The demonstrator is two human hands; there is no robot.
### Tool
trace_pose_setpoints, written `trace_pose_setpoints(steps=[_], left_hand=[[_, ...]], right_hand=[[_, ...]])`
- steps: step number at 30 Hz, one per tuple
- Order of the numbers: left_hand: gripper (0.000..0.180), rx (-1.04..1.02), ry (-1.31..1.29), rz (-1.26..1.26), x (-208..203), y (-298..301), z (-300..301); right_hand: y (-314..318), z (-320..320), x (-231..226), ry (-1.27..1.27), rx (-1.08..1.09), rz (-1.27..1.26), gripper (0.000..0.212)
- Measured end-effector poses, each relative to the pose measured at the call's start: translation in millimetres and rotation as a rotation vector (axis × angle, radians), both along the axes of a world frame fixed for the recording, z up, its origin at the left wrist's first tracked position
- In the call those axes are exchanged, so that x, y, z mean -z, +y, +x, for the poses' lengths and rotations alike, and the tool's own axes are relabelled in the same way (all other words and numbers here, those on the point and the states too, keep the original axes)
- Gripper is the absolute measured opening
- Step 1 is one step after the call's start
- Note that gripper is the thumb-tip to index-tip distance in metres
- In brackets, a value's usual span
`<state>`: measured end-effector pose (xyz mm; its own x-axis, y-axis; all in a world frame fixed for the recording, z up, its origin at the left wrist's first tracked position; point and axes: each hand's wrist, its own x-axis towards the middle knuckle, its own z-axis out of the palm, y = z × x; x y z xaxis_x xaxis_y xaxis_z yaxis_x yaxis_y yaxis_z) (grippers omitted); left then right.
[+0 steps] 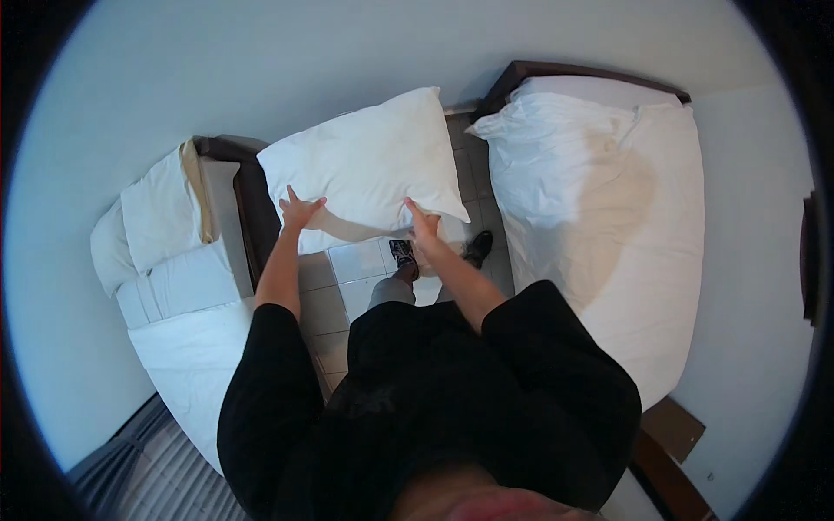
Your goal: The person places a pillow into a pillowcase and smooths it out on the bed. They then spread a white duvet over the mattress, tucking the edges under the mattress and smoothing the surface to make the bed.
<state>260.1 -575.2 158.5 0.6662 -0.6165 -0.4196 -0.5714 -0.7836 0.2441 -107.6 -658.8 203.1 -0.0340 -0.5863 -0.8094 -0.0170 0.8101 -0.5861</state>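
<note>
White bedding (599, 165), rumpled toward the dark headboard (599, 71), covers the bed on the person's right. A second bed (187, 347), also dressed in white, lies to the left. Between them runs the tiled floor (323, 276). Over this gap, directly before the person, is the plump white pillow (365, 156), its broad face toward the viewer. Further pillows (156, 213) rest on the left bed. Both hands are well apart from each other and touch the raised pillow near its lower margin: left hand (300, 211), digits spread; right hand (423, 224), one digit extended. Whether hidden fingers clasp the edge cannot be told. Dark shoes (479, 248) stand below.
</note>
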Motion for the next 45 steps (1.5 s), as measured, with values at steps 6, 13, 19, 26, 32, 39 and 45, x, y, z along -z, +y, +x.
trace_pose_setpoints(steps=[6,13,19,26,32,39,45], left_hand=[[0.111,-0.164,-0.068,-0.082,-20.5,3.9,-37.7],[0.056,0.112,-0.306,-0.664,-72.3,-72.7,-129.0],[0.034,0.576,0.478,-0.837,-77.0,-255.5,-347.9],[0.056,1.058,0.104,-0.452,-45.2,-464.5,-559.5],[0.044,1.044,-0.007,-0.258,-16.0,-576.0,-645.2],[0.032,0.851,0.162,-0.415,-26.6,-608.1,-564.9],[0.036,0.72,0.108,-0.666,14.8,-613.8,-549.0]], right_hand=[[-29.2,-67.5,31.3,0.202,-0.858,-0.206,0.051],[3.3,-189.2,59.7,0.078,-0.805,-0.323,0.039],[71.2,-347.9,123.9,0.189,-0.237,-0.193,0.02],[-74.1,-500.0,72.7,0.391,-0.045,-0.414,0.022],[-351.9,-601.8,80.4,0.937,0.078,-0.838,0.055],[-493.7,-630.0,72.9,0.543,-0.359,-0.376,0.056],[-499.2,-613.6,49.3,0.878,-0.468,-0.627,0.051]])
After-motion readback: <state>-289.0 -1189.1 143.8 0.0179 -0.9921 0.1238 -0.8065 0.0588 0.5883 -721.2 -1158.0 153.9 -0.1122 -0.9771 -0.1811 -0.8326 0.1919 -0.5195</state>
